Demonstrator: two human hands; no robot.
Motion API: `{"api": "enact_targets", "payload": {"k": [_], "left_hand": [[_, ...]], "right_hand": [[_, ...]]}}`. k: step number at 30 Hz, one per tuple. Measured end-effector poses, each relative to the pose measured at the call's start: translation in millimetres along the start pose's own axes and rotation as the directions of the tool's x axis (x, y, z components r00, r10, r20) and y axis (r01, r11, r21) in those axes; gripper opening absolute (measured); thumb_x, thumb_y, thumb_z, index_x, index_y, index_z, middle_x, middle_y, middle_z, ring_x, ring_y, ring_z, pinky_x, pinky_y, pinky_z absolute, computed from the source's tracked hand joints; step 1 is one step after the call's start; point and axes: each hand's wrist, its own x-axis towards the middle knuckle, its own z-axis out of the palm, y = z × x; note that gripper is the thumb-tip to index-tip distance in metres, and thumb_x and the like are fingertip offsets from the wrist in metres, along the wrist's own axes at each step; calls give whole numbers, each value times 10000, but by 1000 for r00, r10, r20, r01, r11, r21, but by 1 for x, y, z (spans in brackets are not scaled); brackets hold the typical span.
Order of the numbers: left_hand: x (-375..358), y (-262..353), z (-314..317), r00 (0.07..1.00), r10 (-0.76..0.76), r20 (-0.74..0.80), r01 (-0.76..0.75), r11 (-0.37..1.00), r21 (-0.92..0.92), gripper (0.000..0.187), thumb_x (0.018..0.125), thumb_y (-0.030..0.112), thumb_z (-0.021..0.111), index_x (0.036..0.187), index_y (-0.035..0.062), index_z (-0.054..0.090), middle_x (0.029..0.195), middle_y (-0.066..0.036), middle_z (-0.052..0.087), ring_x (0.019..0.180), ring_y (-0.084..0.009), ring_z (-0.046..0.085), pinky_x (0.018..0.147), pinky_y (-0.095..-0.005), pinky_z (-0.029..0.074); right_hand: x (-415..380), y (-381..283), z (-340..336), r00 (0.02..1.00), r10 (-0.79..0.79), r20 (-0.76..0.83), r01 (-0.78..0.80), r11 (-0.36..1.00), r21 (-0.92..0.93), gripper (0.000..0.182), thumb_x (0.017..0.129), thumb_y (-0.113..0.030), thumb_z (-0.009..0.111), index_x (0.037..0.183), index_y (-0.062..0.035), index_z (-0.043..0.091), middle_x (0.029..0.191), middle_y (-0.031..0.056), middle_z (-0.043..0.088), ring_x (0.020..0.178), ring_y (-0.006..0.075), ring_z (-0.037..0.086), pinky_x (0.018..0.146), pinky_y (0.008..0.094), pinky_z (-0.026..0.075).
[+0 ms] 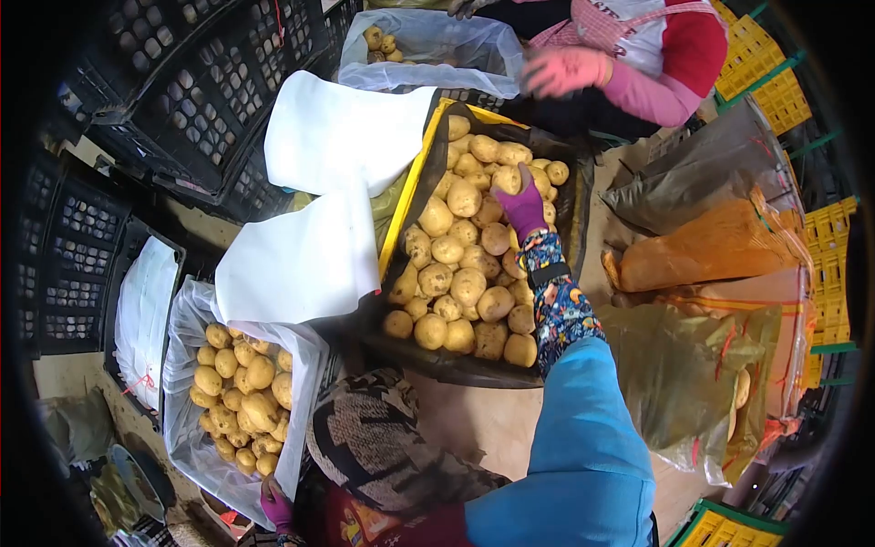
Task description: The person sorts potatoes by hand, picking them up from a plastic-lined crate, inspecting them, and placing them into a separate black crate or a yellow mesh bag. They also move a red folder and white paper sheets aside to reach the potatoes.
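Observation:
My right hand [523, 208], in a purple glove with a floral cuff, reaches into the far part of a yellow-rimmed crate [410, 196] of potatoes. Its fingers close round a potato [507, 180] on top of the pile. Many loose potatoes [468, 286] fill this crate, which has a dark lining. At the lower left, my left hand [276, 507], also purple-gloved, is at the near corner of a crate lined with clear plastic [310, 351]; its fingers appear to grip the edge. Potatoes [260, 372] lie inside that crate too. Part of the left hand is cut off by the frame.
White sheets [346, 137] lie between the crates. Black crates [182, 91] stack at the left. Across from me a person in pink gloves [570, 71] sits by another plastic-lined crate [456, 41]. Filled bags [711, 246] and yellow crates [829, 283] stand at the right.

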Motion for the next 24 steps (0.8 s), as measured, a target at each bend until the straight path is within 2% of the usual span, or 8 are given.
{"api": "enact_targets", "payload": {"k": [1,4,7,11,15,18,22,24], "left_hand": [[0,-3,-2,999,-31,13,30,999,26,364,992,251,462,1089,-58,627,1005,-177,669,955,-287,625,871,-370,469],[-3,-32,-4,989,-133,-62,138,987,79,364,994,249,472,1089,-68,624,1012,-195,665,948,-285,620,866,-375,471],[-4,-28,-2,982,-180,-56,184,980,70,364,995,248,473,1088,-69,624,1012,-195,665,947,-284,619,866,-375,471],[-3,-2,-1,978,-209,-26,210,975,69,364,995,248,474,1088,-70,624,1011,-195,665,945,-283,618,865,-375,471],[1,3,6,974,-226,-11,226,972,66,364,995,248,475,1088,-71,623,1010,-195,664,943,-282,616,864,-374,471],[4,4,10,973,-232,0,232,971,63,364,995,248,476,1088,-72,623,1010,-195,664,941,-282,616,863,-374,471],[9,10,13,973,-233,2,232,971,61,364,996,248,477,1088,-73,623,1009,-195,664,939,-281,614,863,-374,471],[11,14,16,971,-238,1,237,969,68,364,996,248,478,1087,-73,623,1009,-195,664,938,-280,614,862,-374,470]], "right_hand": [[12,-6,4,999,24,-22,-26,995,-92,884,711,-285,794,1443,-64,351,1260,208,585,1132,316,591,944,372,488],[36,-1,22,987,154,-47,-160,976,-150,853,709,-310,796,1413,-55,389,1228,213,596,1102,324,604,934,380,490],[37,35,33,999,-3,-44,-9,962,-273,846,707,-322,795,1406,-58,401,1223,217,595,1110,331,600,937,386,489],[34,50,3,956,138,-261,-184,969,-163,831,677,-272,841,1359,0,453,1258,177,577,1110,287,596,933,363,501],[17,62,-39,995,102,14,-91,938,-335,819,657,-353,807,1352,-93,461,1241,195,597,1149,360,576,952,419,485],[5,44,-45,936,246,253,-28,767,-641,794,671,-364,795,1346,-108,467,1258,182,589,1156,358,572,957,424,485],[21,5,-18,885,444,140,-60,407,-911,689,695,-399,787,1291,-166,531,1171,149,617,1099,312,603,928,428,496],[36,10,-2,933,240,268,134,459,-878,560,755,-363,734,1265,-216,557,1128,111,629,1077,277,616,898,421,500]]}}
